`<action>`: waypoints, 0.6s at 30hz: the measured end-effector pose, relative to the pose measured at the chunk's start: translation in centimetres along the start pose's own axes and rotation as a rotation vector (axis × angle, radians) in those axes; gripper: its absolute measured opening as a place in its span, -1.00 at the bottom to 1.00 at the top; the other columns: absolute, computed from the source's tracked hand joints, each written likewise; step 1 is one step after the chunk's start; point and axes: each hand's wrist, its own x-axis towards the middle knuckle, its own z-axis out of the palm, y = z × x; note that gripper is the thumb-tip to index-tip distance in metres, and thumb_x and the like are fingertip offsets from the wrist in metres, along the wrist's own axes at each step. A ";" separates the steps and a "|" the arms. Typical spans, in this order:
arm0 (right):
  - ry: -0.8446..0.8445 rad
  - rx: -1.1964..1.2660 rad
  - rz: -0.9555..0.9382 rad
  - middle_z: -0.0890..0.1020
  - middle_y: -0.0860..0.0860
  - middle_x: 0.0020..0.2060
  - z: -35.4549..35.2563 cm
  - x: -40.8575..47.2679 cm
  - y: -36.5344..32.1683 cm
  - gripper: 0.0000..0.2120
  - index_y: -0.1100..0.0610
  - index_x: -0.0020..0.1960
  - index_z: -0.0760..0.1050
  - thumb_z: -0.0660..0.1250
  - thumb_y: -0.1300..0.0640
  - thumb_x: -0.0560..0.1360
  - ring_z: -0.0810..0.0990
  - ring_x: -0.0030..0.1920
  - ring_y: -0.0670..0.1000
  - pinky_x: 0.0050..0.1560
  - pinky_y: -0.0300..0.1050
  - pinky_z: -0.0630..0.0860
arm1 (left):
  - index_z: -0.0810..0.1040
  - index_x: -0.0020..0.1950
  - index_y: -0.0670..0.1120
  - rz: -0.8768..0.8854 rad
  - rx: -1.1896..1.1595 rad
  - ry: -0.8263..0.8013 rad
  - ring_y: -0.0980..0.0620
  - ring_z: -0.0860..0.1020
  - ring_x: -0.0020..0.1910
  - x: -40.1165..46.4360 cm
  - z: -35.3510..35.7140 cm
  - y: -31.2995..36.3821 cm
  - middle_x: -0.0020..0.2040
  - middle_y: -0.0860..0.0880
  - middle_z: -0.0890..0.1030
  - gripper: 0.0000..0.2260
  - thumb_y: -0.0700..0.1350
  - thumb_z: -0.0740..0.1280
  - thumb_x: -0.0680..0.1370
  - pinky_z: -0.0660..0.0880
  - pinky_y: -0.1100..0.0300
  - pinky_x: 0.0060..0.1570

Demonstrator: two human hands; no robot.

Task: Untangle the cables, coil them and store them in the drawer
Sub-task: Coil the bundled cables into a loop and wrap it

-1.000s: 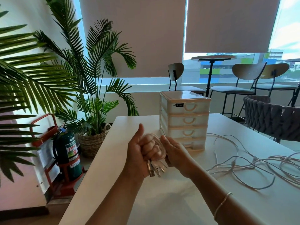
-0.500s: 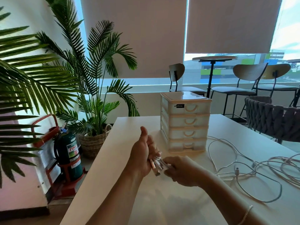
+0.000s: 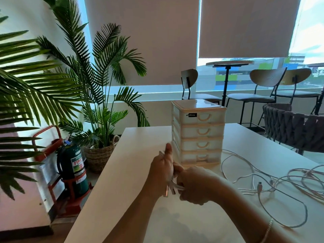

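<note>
At far left a green fire extinguisher [image 3: 74,168] reads "FIRE". Over the white counter [image 3: 126,181], your left hand [image 3: 162,170] grips a coiled cable [image 3: 171,187], thumb up; your right hand [image 3: 195,185] pinches its plug end. Just beyond stands the drawer unit [image 3: 199,131], labelled "abox", all drawers closed. Right, tangled cables [image 3: 280,183] sprawl.

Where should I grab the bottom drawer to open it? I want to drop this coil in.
Hook the arched handle at the middle of the bottom drawer front, coming from the front, your side. All four drawers of the drawer unit are shut and face you; that recessed arch seems the only purchase.
</note>
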 end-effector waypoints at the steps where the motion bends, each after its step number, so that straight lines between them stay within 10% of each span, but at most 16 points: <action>1: 0.012 -0.031 -0.003 0.55 0.01 -0.25 -0.2 -0.1 0.0 -0.74 0.11 0.18 0.42 0.27 0.16 0.50 0.52 -0.31 -0.01 -0.35 -0.23 0.45 | 0.40 -0.50 -0.08 0.043 0.136 0.026 0.04 0.45 -0.47 0.0 0.1 -0.1 -0.57 0.05 0.45 -0.42 0.31 -0.06 0.46 0.44 0.26 -0.29; 6: 0.074 -0.052 0.008 0.44 -0.07 -0.31 -1.8 -1.1 1.1 -0.82 0.04 0.08 0.55 0.26 0.06 0.51 0.50 -0.19 -0.03 -0.16 -0.16 0.48 | 0.28 -0.29 -0.05 0.248 0.486 -0.009 0.03 0.54 -0.48 -0.5 0.1 0.0 -0.48 0.03 0.44 -0.68 0.08 0.07 0.59 0.37 0.45 -0.50; 11: 0.188 0.053 0.029 0.41 -0.14 -0.33 -3.7 -2.0 3.4 -0.86 -0.07 -0.28 0.44 0.31 0.11 0.42 0.41 -0.27 -0.13 -0.22 -0.23 0.45 | 0.30 -0.22 -0.05 0.148 0.514 -0.251 0.14 0.43 -0.69 -1.0 0.3 -0.1 -0.51 -0.03 0.47 -0.66 0.17 0.05 0.59 0.47 0.16 -0.57; 18: 0.468 0.360 0.124 0.47 -0.13 -0.44 -5.3 -2.7 7.5 -0.77 -0.07 -0.41 0.45 0.40 0.19 0.32 0.41 -0.42 -0.18 -0.45 -0.41 0.33 | 0.38 -0.34 -0.10 -0.033 0.296 -0.498 0.15 0.31 -0.72 -1.2 -0.1 0.0 -0.64 0.05 0.36 -0.22 0.61 -0.08 0.15 0.32 0.35 -0.64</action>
